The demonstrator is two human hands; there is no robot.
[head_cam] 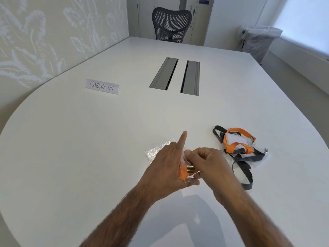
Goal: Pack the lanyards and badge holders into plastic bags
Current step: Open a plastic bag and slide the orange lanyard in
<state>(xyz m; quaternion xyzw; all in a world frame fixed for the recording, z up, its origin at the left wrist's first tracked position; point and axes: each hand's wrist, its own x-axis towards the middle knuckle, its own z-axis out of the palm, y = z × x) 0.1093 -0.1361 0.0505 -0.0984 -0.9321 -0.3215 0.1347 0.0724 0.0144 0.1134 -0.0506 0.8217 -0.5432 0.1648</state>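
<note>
My left hand [165, 164] and my right hand [206, 164] meet above the near middle of the white table [89, 139]. Between them sits a bunched orange lanyard [183, 172] with a shiny metal clip, inside a small clear plastic bag. My left index finger points up and away while thumb and other fingers grip the bag. My right hand pinches the bag's top edge. More clear plastic bags [156, 148] lie crumpled behind my left hand. To the right lies a pile of an orange lanyard [236, 145], grey lanyards [243, 168] and clear badge holders [233, 139].
A folded paper sign reading CHECK-IN [102, 86] stands at the left middle. Two grey cable hatches [174, 75] are set into the table's centre. A dark mesh chair [171, 24] stands at the far end, and a bin with a plastic liner [258, 40] at the back right.
</note>
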